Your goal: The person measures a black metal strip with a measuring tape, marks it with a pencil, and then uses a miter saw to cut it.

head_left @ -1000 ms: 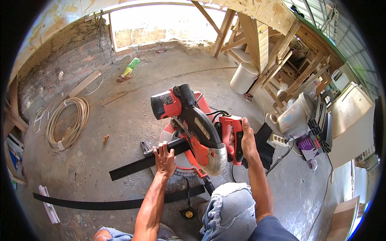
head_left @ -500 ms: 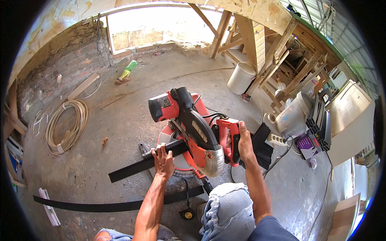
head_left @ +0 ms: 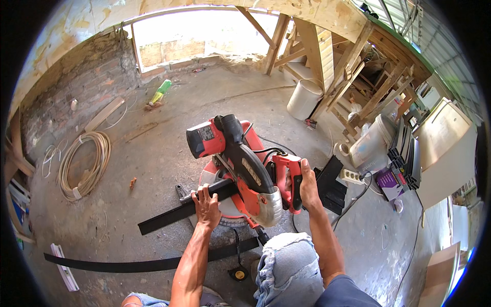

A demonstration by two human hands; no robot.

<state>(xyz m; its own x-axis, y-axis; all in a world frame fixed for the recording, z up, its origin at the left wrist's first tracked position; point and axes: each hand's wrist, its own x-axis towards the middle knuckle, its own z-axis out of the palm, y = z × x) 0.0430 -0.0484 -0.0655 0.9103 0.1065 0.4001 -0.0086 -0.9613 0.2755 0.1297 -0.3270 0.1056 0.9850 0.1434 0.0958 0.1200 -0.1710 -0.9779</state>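
A red and black mitre saw (head_left: 250,169) with a silver blade guard stands on the floor in front of me. My right hand (head_left: 309,188) is wrapped round its red handle, the thumb up on top. With bent fingers, my left hand (head_left: 207,209) holds a black profile strip (head_left: 166,217) on the saw's base, to the left of the head. The strip's right end is hidden under the saw head, so I cannot tell whether the blade touches it. Nearer me, a long black strip (head_left: 138,266) lies on the floor beside a tape measure (head_left: 239,273).
A white bar (head_left: 65,268) lies under the long strip's left end. A coiled hose (head_left: 84,166) is at the left. On the right are black pieces (head_left: 331,187), a power strip (head_left: 353,176), cables, and a bucket (head_left: 376,143). A white drum (head_left: 305,100) stands farther back.
The saw head and my right hand have shifted very slightly left and down in the picture. Both hands keep their holds.
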